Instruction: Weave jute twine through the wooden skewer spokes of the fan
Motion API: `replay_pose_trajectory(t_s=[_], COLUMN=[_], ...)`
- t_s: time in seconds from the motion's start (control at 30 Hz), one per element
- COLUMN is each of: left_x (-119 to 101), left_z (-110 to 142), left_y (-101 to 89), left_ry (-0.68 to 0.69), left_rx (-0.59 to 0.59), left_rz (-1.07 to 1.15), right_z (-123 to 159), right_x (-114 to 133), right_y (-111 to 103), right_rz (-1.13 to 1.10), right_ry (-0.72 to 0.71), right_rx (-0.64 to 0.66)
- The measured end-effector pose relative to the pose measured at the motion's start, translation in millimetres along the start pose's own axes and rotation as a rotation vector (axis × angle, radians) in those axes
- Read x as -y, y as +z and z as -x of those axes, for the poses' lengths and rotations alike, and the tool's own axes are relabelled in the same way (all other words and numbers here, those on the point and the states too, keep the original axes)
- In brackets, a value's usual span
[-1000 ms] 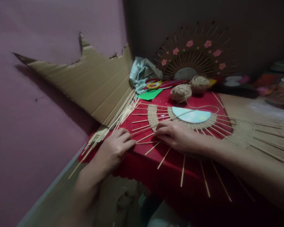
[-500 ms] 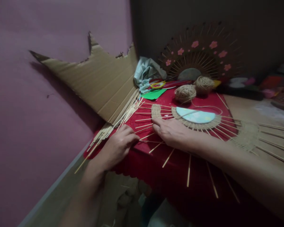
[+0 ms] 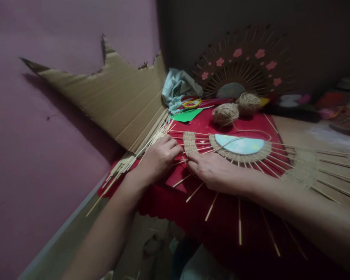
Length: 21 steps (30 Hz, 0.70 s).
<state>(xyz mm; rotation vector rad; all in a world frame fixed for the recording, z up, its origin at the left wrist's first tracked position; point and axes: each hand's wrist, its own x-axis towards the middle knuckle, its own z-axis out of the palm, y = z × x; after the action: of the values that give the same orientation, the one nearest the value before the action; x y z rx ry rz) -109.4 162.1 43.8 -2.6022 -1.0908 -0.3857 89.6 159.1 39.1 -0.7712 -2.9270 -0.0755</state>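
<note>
Curls the left hand [image 3: 161, 156] nearly closed above the stick ends, fingertips drawn together. Closes the right hand [image 3: 213, 170] too, with fingertips gathered at the near end of the woven band [image 3: 190, 143]. Cannot tell from this view whether twine or a stick is pinched in either.

Finds the woven fan [image 3: 254, 157] spread under and around the right hand and forearm, on the red cloth [image 3: 201, 126], with its half-moon panel [image 3: 239, 144] just beyond the wrist. Shows a second woven stretch [image 3: 303, 167] far to the right.

Has loose sticks [image 3: 125, 164] heaped beside the left hand, below leaning cardboard [image 3: 116, 105]. Places two twine balls [image 3: 225, 114] behind the panel, with a green sheet [image 3: 188, 115], yellow-handled scissors [image 3: 191, 104] and a crumpled pale-blue cloth [image 3: 179, 87] to their left. Ends with a flowered fan [image 3: 260, 53] upright at the back.
</note>
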Motion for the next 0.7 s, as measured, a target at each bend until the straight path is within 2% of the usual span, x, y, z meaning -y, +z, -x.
replay_pose_trajectory(t_s=[0.13, 0.27, 0.33, 0.4, 0.5, 0.7], left_x=[7, 4, 1, 0, 2, 9], left_z=[-19, -21, -18, -15, -13, -20], left_y=[14.6, 28.1, 32.5, 35.6, 38.1, 31.4], left_ry=[0.087, 0.037, 0.002, -0.027, -0.089, -0.156], left_rx=[-0.008, -0.031, -0.047, -0.078, -0.155, -0.381], left_rz=[0.061, 0.104, 0.121, 0.115, 0.085, 0.053], right_z=[9, 17, 19, 21, 22, 24], right_x=[-5, -13, -15, -18, -19, -16], right_y=[-2, -7, -7, -5, 0, 7], right_rz=[-0.079, -0.256, -0.383, -0.506, -0.614, -0.616], right_ry=[-0.022, 0.031, 0.060, 0.053, 0.037, 0.006], right_rx=[0.006, 0.035, 0.004, -0.090, -0.216, -0.197])
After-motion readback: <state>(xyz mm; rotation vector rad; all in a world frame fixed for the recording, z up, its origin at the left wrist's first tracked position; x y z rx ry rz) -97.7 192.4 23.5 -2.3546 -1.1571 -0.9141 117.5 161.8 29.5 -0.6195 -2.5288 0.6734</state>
